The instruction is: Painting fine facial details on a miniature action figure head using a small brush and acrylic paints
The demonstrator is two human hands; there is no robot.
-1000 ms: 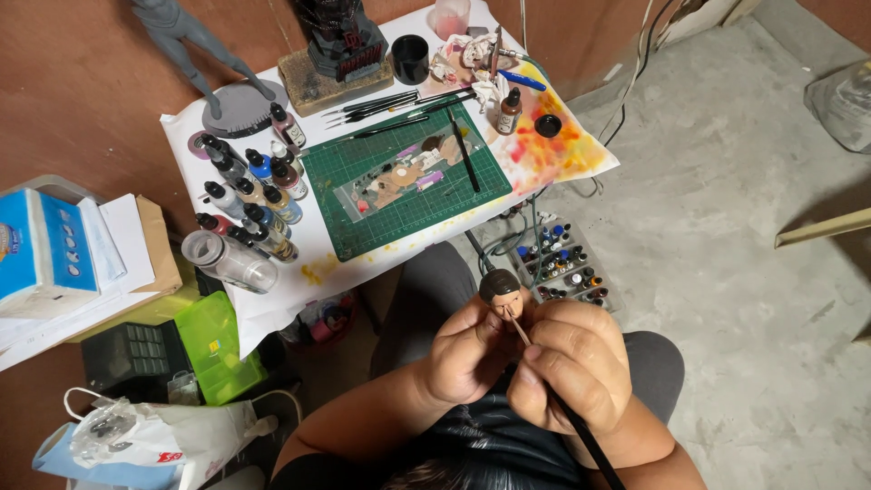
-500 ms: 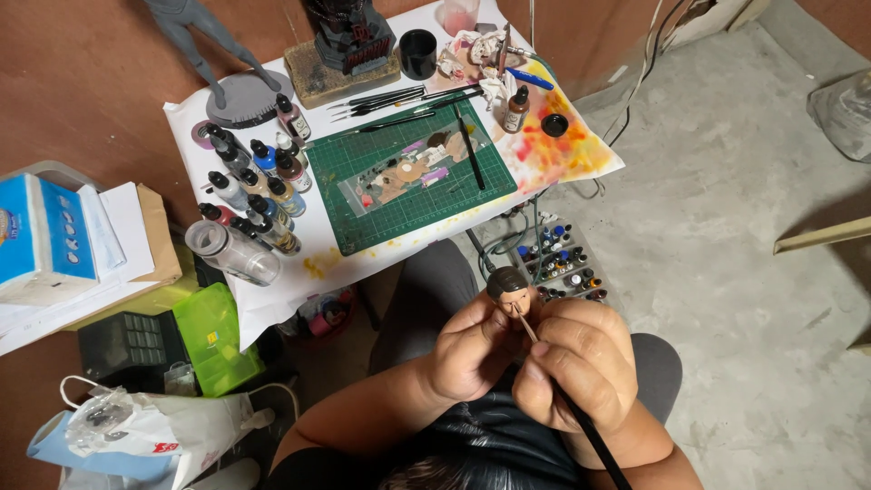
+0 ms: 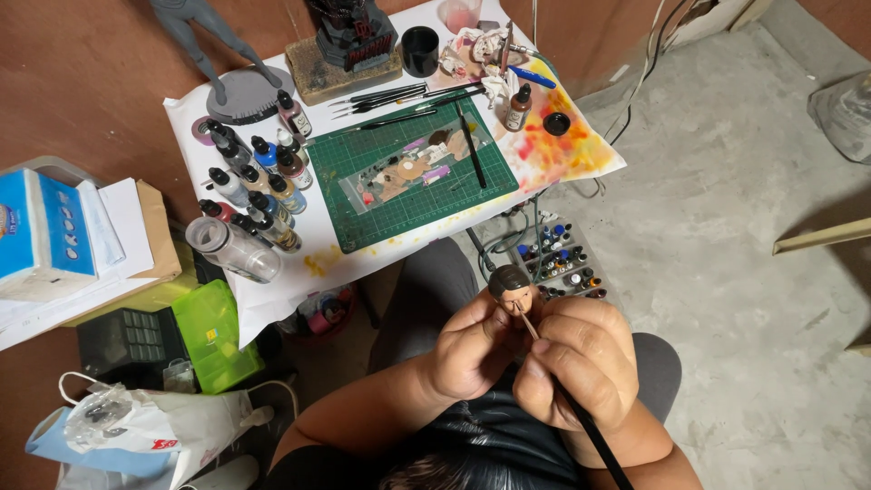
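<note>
Your left hand (image 3: 476, 349) pinches the small round dark-haired figurine head (image 3: 510, 285) in its fingers, at 12 o'clock above your lap. Your right hand (image 3: 581, 363) grips the thin black-handled paintbrush (image 3: 581, 413); keep both hands braced together. The green gridded cutting mat (image 3: 363, 204) lies flat on the desk.

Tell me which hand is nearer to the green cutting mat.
Left. The left hand, holding the small figure head, lies closer below the green cutting mat; the right hand, gripping the paintbrush, sits farther down-right.
</note>
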